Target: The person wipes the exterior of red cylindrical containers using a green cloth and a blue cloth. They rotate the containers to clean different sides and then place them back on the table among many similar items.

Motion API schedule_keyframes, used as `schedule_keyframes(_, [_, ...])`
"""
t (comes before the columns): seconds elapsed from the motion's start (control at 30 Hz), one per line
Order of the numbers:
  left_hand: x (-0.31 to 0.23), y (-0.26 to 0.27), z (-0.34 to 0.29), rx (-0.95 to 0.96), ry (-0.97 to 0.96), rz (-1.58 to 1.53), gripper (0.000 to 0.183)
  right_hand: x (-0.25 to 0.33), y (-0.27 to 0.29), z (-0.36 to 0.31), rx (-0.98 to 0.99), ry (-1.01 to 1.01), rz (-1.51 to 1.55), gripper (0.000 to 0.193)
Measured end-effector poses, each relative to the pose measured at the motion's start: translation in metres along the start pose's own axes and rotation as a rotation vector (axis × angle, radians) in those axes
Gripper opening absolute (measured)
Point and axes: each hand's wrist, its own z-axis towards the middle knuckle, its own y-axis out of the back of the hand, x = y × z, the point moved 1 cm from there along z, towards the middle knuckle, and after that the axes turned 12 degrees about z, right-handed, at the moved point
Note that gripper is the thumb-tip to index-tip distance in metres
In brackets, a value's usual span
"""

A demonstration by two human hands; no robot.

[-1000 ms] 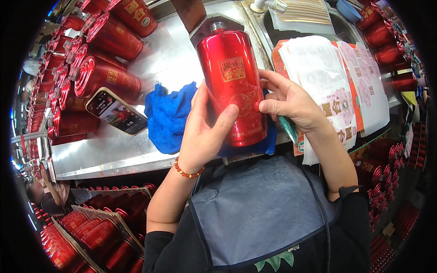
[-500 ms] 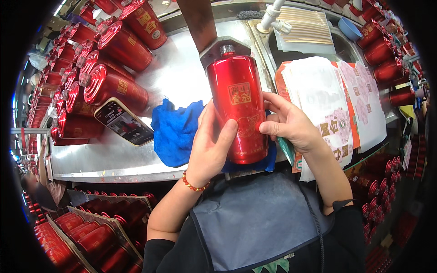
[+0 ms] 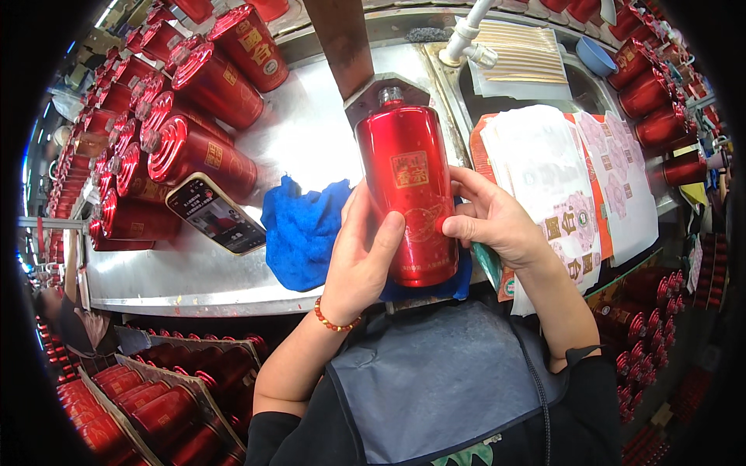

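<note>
A glossy red bottle with a gold square emblem and a clear narrow neck is in front of me, its neck pointing away. My left hand grips its left side, thumb lying on the front face. My right hand is on the opposite side, thumb and fingers against the lower part. Something green, partly hidden, shows beneath the right hand. A blue cloth lies left of my left hand, and more blue cloth shows under the bottle's base.
Several red bottles crowd the left of the metal bench, beside a phone. Printed label sheets lie at right. Behind are a sink with a white tap pipe and a blue bowl. Crated bottles stand below left.
Both hands keep their hold on the bottle. The whole view has shifted slightly downward; the bottle otherwise stays nearly in place.
</note>
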Motion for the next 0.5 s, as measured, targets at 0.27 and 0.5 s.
schedule_keyframes(0.27, [0.0007,-0.0004,-0.0002,0.001,-0.009,-0.008,0.064,-0.0043,0.0070,0.0021,-0.006,-0.001,0.030,0.094])
schedule_keyframes(0.5, [0.0013,-0.0007,0.0005,0.000,-0.001,0.029,0.066,-0.0046,0.0084,0.0007,-0.002,0.018,0.034,0.081])
